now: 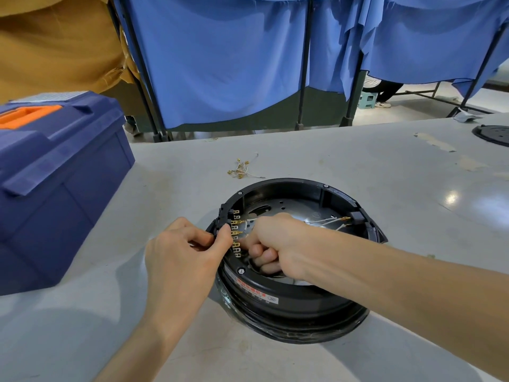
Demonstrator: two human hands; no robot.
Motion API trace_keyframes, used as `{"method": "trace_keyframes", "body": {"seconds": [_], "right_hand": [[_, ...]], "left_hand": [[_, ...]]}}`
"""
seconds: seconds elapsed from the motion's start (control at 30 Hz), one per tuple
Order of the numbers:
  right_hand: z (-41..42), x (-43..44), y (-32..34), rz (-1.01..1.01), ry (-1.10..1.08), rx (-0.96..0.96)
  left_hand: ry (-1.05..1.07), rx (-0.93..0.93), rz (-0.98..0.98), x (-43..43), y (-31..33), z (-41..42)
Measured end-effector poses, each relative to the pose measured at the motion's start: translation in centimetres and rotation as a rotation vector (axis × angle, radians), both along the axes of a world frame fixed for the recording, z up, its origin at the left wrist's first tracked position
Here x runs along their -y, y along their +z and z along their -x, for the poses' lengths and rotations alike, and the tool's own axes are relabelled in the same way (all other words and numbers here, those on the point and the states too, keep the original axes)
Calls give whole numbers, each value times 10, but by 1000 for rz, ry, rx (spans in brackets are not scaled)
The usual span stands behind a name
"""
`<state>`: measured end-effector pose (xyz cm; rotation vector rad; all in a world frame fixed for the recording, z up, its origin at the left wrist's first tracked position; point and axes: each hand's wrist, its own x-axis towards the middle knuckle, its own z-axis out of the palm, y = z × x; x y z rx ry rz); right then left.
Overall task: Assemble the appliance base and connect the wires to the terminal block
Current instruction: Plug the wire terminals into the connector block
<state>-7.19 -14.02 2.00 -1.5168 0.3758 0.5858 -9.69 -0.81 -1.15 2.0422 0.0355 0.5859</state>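
A round black appliance base (300, 296) lies on the grey table, its open side up and a metal plate inside. A terminal block (236, 235) with a row of brass tabs stands at its left inner wall. My left hand (190, 252) grips the base's left rim and the block from outside, thumb against the tabs. Inside the base, my right hand (275, 244) is curled and pinches a white wire end at the tabs; the connector itself is hidden by my fingers. More white wires (327, 222) with brass ends lie across the plate.
A blue toolbox (55, 183) with an orange handle stands at the left. A small bundle of spare wires with brass terminals (241, 169) lies behind the base. Another black round part (493, 135) sits at the far right edge. Blue curtains hang beyond the table.
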Motion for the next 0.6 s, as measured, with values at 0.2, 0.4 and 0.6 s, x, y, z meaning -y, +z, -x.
{"method": "trace_keyframes", "body": {"seconds": [0.2,0.4,0.6], "right_hand": [[5,13,6,20,151,7],[-5,15,18,219,238,63],[-8,14,16,144,185,-19]], "left_hand": [[0,-11,-15,-4,0,0],[-5,-1,-71,-5,0,0],[-11,14,-90,-6,-1,-1]]}}
